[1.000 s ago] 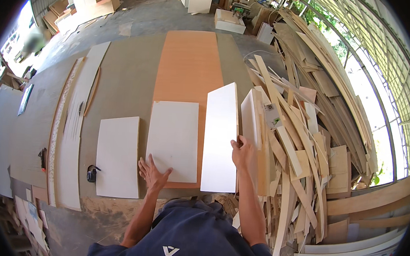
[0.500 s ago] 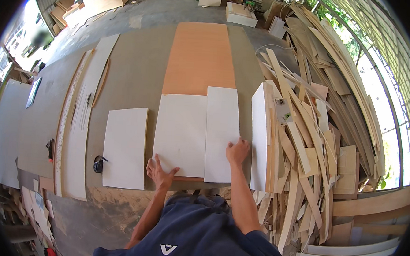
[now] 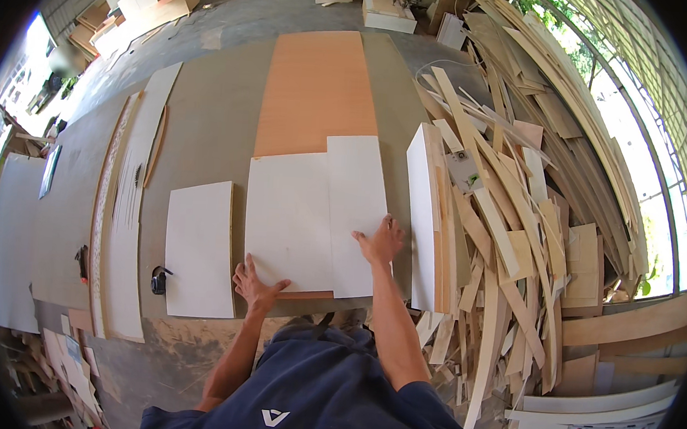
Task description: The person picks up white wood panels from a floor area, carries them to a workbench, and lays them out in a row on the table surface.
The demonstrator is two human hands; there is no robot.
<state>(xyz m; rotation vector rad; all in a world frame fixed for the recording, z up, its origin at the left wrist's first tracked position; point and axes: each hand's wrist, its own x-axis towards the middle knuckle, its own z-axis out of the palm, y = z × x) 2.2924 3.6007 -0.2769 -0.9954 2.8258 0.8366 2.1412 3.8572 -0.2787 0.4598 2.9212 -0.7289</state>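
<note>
A wide white panel (image 3: pixel 289 223) and a narrow white panel (image 3: pixel 358 188) lie side by side over an orange-brown sheet (image 3: pixel 319 95), their long edges touching. The narrow one reaches farther at the far end. My left hand (image 3: pixel 259 286) rests at the wide panel's near left edge, thumb and fingers spread. On the narrow panel's right edge lies my right hand (image 3: pixel 381 239), fingers apart, thumb pointing left across its face. Neither hand grips anything. Another white panel (image 3: pixel 200 247) lies separately to the left.
A black tape measure (image 3: pixel 160 280) sits left of the separate panel. White boards (image 3: pixel 424 219) stand on edge at the table's (image 3: pixel 212 108) right side, beside a heap of wood offcuts (image 3: pixel 507 248). Long white strips (image 3: pixel 135 217) lie farther left.
My right hand has opened, its fingers and thumb spreading across the narrow panel's edge. My left hand stays at the wide panel's near left edge. The whole view has shifted slightly.
</note>
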